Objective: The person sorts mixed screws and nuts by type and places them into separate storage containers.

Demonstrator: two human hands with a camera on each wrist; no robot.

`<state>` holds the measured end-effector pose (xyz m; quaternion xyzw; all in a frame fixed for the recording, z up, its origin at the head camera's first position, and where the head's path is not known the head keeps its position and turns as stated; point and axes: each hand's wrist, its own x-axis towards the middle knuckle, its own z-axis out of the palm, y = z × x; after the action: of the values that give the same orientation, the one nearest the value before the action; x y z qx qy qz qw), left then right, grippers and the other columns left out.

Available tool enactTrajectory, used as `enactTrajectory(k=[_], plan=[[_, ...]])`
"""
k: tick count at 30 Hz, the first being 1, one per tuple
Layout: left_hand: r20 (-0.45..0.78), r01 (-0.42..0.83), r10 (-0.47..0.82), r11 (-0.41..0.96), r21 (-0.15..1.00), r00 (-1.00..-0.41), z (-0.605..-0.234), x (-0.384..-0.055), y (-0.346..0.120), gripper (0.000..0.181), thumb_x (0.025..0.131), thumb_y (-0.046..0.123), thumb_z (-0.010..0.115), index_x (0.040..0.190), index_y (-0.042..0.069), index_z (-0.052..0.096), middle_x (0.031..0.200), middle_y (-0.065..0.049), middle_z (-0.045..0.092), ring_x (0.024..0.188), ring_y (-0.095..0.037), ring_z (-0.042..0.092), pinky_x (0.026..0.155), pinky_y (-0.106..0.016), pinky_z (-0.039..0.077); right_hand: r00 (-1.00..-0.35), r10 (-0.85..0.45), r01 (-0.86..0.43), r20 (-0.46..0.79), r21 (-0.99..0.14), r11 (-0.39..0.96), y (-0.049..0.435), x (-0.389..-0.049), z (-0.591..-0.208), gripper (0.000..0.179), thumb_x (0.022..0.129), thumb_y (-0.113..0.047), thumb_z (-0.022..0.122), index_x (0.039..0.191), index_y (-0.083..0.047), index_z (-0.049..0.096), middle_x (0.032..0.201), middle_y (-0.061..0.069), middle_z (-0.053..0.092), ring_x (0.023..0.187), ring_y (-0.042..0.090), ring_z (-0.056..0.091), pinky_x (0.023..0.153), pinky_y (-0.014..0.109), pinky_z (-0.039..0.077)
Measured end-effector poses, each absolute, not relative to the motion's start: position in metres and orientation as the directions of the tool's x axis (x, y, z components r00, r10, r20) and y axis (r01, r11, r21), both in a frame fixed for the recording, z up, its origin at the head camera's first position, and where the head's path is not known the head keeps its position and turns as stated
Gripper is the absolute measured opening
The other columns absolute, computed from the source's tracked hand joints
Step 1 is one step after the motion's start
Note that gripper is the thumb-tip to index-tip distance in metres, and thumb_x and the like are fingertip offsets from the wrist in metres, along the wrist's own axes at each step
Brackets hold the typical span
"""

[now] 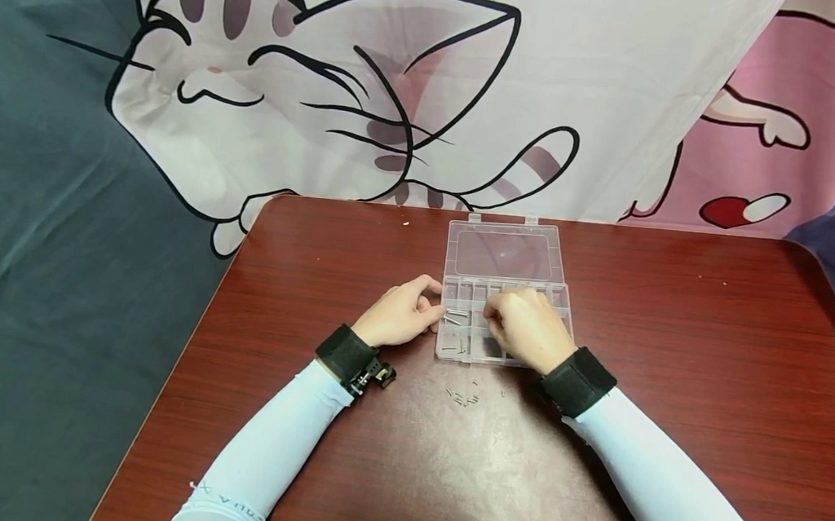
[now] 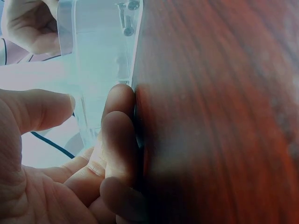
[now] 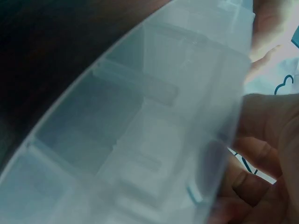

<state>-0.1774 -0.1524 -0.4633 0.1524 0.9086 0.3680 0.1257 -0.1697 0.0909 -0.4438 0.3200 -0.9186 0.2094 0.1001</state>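
Observation:
A clear plastic compartment box (image 1: pixel 474 348) lies on the table with its lid (image 1: pixel 504 251) swung back. Screws (image 1: pixel 456 314) lie in some of the left compartments; screw heads (image 2: pixel 128 31) show near its edge in the left wrist view. My left hand (image 1: pixel 400 311) is at the box's left side, fingers loosely bent against the wall and thumb near it. Over the middle compartments is my right hand (image 1: pixel 530 327), fingers bent downward. The right wrist view shows a fingertip (image 3: pixel 212 165) through the box's cloudy wall; I cannot tell whether the fingers hold anything.
Several tiny screws (image 1: pixel 462 398) are scattered on the brown table (image 1: pixel 343 459) in front of the box. Behind the table's far edge hangs a cloth (image 1: pixel 608 79) with a cartoon cat print. A wrist camera (image 1: pixel 377 374) sticks out from the left wristband.

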Motion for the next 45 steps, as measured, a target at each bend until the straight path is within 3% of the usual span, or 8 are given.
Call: enactTrajectory(k=[29, 45], plan=[[-0.124, 0.171, 0.354, 0.693, 0.7, -0.927, -0.4633, -0.1772, -0.1513, 0.044, 0.095, 0.038, 0.053, 0.133, 0.016, 0.054, 0.075, 0.007, 0.069, 0.067, -0.011, 0.061, 0.07, -0.032, 0.045, -0.804, -0.514, -0.593, 0.298, -0.336, 0.732, 0.0882, -0.1757, -0.4512, 0.011, 0.081, -0.007, 0.069, 0.084, -0.012, 0.079, 0.083, 0.001, 0.073, 0.074, 0.017, 0.067, 0.067, 0.039, 0.054], [-0.121, 0.177, 0.36, 0.691, 0.701, -0.925, -0.4627, -0.1777, -0.1509, 0.044, 0.095, 0.037, 0.054, 0.134, 0.015, 0.054, 0.075, 0.007, 0.068, 0.068, -0.01, 0.061, 0.071, -0.032, 0.045, -0.787, -0.523, -0.613, 0.328, -0.319, 0.723, 0.0897, -0.1735, -0.4511, 0.01, 0.081, -0.008, 0.069, 0.085, -0.011, 0.078, 0.083, 0.001, 0.073, 0.075, 0.019, 0.068, 0.069, 0.039, 0.054]])
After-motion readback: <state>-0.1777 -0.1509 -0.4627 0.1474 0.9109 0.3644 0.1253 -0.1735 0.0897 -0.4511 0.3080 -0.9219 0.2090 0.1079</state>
